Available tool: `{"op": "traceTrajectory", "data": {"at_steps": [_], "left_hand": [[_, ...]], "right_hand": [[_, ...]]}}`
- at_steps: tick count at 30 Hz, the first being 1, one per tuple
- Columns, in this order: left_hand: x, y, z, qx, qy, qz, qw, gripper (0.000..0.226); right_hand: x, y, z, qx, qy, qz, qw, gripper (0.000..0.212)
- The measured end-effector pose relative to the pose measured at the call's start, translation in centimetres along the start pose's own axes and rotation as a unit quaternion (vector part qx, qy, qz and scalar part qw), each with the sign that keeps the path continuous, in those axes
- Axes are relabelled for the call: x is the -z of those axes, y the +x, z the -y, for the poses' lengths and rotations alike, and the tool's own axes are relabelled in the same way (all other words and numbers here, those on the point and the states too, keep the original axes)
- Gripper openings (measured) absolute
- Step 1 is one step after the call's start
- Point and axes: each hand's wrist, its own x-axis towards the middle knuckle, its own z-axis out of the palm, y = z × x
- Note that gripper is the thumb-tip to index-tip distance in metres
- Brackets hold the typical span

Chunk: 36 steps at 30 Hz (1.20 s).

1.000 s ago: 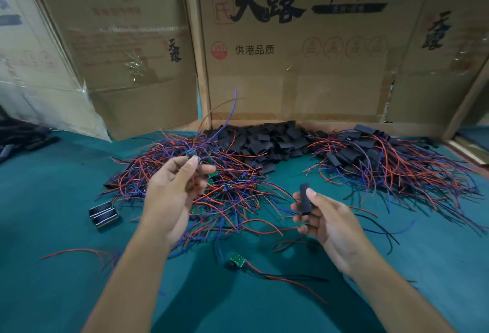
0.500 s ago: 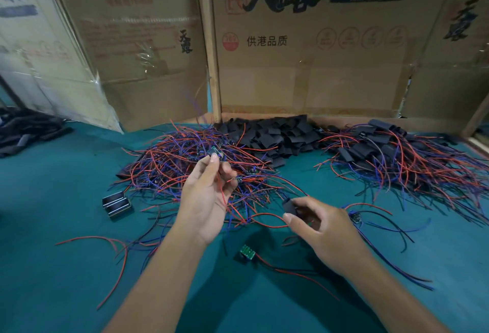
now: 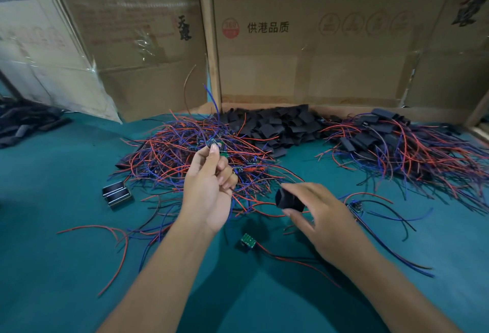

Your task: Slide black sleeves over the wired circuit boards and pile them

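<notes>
Head view, the only one. Left hand is raised over the near edge of the unsleeved pile, palm toward the camera, thumb and forefinger pinching a small wired circuit board at the fingertips; other fingers loosely curled. Wires from the board seem to drop behind the palm, but they merge with the pile and cannot be traced.

Right hand is lower and to the right, thumb and fingers gripping a black sleeve. The sleeve's open mouth faces left and slightly far, toward the left hand; its long axis runs roughly left-right, back into the right palm.

Key relation: the board sits up, left and farther away from the sleeve mouth, the two well apart. The board's own long axis is too small to read. Judgement: the next move needs the board or its wire ends brought down and lined up with the sleeve's axis before threading; either hand could close the gap.

Rest of the green surface: loose sleeve stock at far centre; finished pile of sleeved boards at far right; a stray bare board near, between the forearms; another just right of the right hand. Cardboard boxes stand behind.
</notes>
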Motion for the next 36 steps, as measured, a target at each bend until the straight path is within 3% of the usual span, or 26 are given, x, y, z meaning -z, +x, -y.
{"op": "traceTrajectory", "data": {"at_steps": [10,21,26,36], "left_hand": [[0.0,-0.1,0.5,0.026,-0.015,0.016,0.999,0.02],[0.8,0.7,0.4,0.07,-0.034,0.017,0.997,0.026],[1.0,1.0,0.2,0.108,-0.039,0.004,0.993,0.027],[1.0,0.9,-0.3,0.17,-0.058,0.008,0.984,0.025]], "right_hand": [[-0.3,0.5,0.6,0.052,-0.108,-0.064,0.991,0.036],[-0.2,0.9,0.2,0.136,-0.092,-0.021,0.986,0.037],[-0.1,0.6,-0.3,0.14,-0.076,0.027,0.987,0.04],[-0.3,0.7,-0.6,0.175,-0.067,0.046,0.981,0.04]]}}
